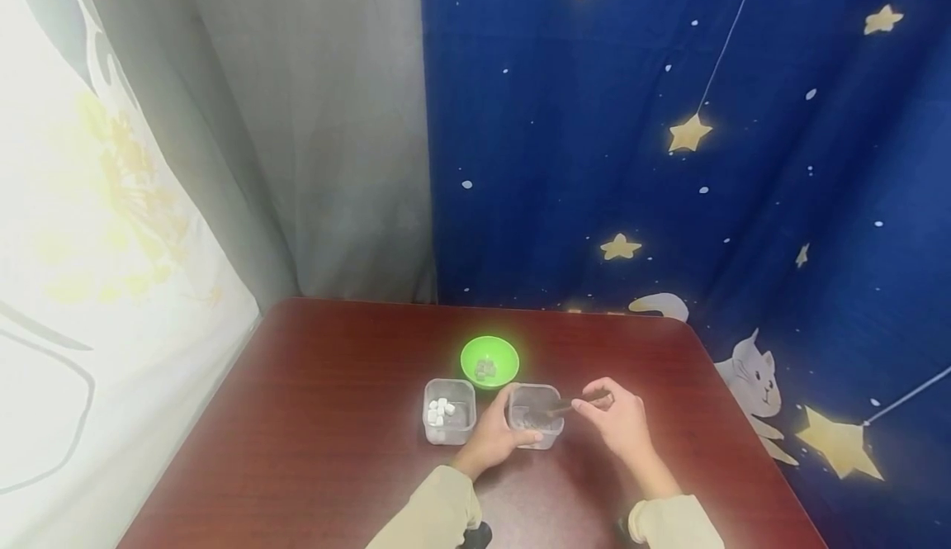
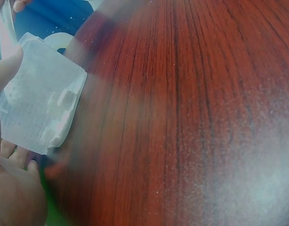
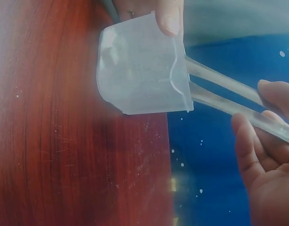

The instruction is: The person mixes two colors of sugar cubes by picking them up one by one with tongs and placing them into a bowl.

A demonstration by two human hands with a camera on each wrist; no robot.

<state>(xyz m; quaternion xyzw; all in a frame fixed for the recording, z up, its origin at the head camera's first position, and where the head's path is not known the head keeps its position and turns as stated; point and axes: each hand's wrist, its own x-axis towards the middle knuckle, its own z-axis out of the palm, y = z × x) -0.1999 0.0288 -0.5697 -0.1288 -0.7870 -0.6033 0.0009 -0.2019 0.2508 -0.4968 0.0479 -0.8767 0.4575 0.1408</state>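
Note:
My left hand grips a clear plastic container by its side, thumb at the near wall and fingers round the left. In the left wrist view, greyish pieces show through the wall of the container. Between thumb and fingers my right hand pinches a pair of tongs. The right wrist view shows the two arms of the tongs reaching over the rim into the container; their tips are hidden there.
A second clear container with several white cubes stands left of my left hand. Behind the two containers is a green bowl holding several greyish cubes. The red-brown table has curtains behind it.

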